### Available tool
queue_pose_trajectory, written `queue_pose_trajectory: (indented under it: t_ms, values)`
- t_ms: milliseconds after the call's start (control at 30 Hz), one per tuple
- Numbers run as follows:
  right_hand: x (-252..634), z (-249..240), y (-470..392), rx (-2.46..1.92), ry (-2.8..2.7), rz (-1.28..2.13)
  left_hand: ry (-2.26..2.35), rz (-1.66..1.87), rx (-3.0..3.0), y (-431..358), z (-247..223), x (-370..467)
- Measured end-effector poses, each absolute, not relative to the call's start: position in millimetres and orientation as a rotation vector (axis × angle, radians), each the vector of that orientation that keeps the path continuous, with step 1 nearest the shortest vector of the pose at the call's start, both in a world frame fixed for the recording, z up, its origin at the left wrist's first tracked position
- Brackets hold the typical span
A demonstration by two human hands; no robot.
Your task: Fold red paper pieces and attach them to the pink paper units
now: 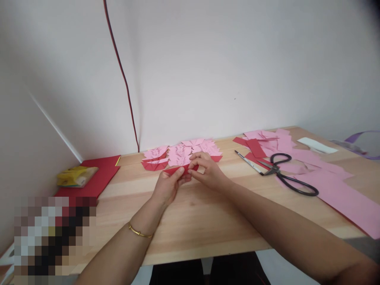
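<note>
A small folded red paper piece (pixel 185 169) is held up between both hands above the middle of the table. My left hand (pixel 168 186) pinches its left part, thumb on top and fingers beneath. At the other end, my right hand (pixel 206 171) has thumb and forefinger closed on the paper's edge. Just behind them lie pink paper cutouts with jagged edges (pixel 179 153), some with red paper bases. Whether the nearest pink cutout joins the held paper I cannot tell. A finished-looking red and pink cutout (pixel 154 163) rests left of the hands.
Black-handled scissors (pixel 274 169) and a pen (pixel 248 162) lie at the right, beside pink paper scraps (pixel 267 140) and a large pink sheet (pixel 341 198). Red sheets (pixel 103 178) with a yellow packet (pixel 75 176) sit at the left. A cable (pixel 127 87) hangs along the wall.
</note>
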State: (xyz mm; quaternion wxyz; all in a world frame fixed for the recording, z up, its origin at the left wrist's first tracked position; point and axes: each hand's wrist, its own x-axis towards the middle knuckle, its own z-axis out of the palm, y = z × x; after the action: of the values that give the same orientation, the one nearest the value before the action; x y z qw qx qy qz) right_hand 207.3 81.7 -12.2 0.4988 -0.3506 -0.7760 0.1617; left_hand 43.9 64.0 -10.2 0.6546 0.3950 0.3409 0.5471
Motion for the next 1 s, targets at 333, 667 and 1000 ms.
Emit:
queue_pose_trajectory:
  t_ms: [333, 667, 1000]
  values:
    - [210.1, -7.0, 79.8, -0.873, -1.999, 0.007, 0.713, 1.224, 0.645, 66.6, -12.7, 40.0]
    - [211.6, -10.4, 78.4, -0.978, -1.821, 0.263, 0.762, 1.278, 0.514, 64.1, -6.1, 41.5]
    - [205.0, -13.4, 79.3, -0.701, -1.939, 0.934, 0.730, 1.208, 0.583, 62.4, -9.6, 40.1]
